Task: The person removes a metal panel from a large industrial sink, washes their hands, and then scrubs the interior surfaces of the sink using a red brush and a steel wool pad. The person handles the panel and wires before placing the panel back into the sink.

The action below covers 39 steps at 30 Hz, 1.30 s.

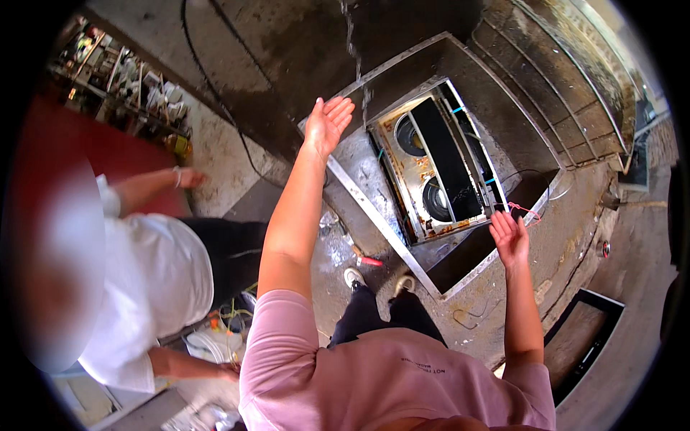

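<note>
A rusty metal appliance housing (424, 233) with two round dark openings lies inside a pale metal frame (361, 201). A long black panel (445, 154) runs across the housing. My left hand (328, 126) is raised at the frame's far left corner, palm up, fingers stretched, holding nothing. By the housing's near right corner, my right hand (510, 237) is held palm up with its fingers extended and nothing in it. Close to its fingertips is a pinkish-red wire (525, 210); whether they touch cannot be told.
At the left stands another person in a white shirt (154, 266), near a white bucket (208, 346). A red-handled tool (370, 261) lies on the floor by my feet. Cables (223, 100) hang at the upper left. A black-framed panel (586, 345) lies at the right.
</note>
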{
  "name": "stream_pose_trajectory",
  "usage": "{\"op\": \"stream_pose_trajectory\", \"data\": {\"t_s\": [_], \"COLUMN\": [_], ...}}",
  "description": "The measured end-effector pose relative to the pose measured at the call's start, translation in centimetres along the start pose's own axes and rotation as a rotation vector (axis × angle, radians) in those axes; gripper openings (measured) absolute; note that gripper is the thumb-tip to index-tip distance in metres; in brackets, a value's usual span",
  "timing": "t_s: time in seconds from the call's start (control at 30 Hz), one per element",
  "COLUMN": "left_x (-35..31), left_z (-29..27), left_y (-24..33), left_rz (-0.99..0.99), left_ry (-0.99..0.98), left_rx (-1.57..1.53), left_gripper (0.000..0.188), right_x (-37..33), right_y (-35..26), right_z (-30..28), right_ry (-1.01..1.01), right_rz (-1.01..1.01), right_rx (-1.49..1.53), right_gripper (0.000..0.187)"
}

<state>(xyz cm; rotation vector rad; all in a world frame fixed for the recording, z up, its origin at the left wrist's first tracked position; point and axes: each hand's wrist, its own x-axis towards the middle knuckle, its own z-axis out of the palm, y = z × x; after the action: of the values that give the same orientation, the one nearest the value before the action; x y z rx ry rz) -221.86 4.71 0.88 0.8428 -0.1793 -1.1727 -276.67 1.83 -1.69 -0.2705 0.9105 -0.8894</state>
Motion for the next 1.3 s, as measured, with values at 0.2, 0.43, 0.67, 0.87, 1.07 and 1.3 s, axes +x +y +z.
{"op": "stream_pose_trajectory", "data": {"t_s": [0.2,0.43,0.67,0.87,1.07,1.3], "left_x": [5.5,10.7,21.5,31.2,32.9,36.5], "left_z": [1.4,5.6,5.7,4.8,5.7,-1.4], "left_y": [-0.4,2.4,4.6,5.8,2.4,3.8], "left_rz": [-0.039,0.000,-0.018,-0.080,-0.093,0.362], "left_ry": [0.054,-0.019,-0.064,-0.048,0.035,0.190], "left_rx": [0.020,-0.048,-0.129,-0.357,0.029,1.492], "left_gripper": [0.059,0.059,0.059,0.053,0.043,0.035], "right_x": [1.9,11.0,20.7,32.2,42.7,41.6], "right_y": [-2.2,-0.3,3.7,8.8,14.4,19.9], "right_z": [-3.0,12.5,29.6,40.7,48.8,52.6], "right_ry": [0.022,-0.184,-0.280,-0.315,-0.226,-0.547], "right_rz": [-0.080,0.037,0.121,0.154,0.091,0.234], "right_rx": [0.082,0.007,-0.050,-0.016,0.180,0.302], "right_gripper": [0.048,0.048,0.049,0.058,0.071,0.064]}}
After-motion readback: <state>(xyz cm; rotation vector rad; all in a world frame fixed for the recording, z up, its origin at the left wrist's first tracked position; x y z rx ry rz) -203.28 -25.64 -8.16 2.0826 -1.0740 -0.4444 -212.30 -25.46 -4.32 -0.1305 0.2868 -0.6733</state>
